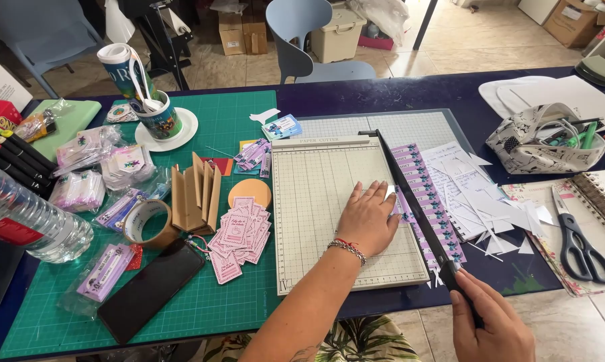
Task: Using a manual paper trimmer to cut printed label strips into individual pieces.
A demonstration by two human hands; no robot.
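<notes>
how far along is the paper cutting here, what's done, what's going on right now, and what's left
Done: a pile of cut pink cards lies on the green mat, and white offcuts lie right of the paper cutter. In hand: the left hand presses a sheet flat at the blade edge while the right hand grips the blade arm's handle. Left: the purple printed strip under the blade arm looks uncut into single pieces.

Cutter board [316,201] left open — paper scraps [490,208] crowd right.
</notes>
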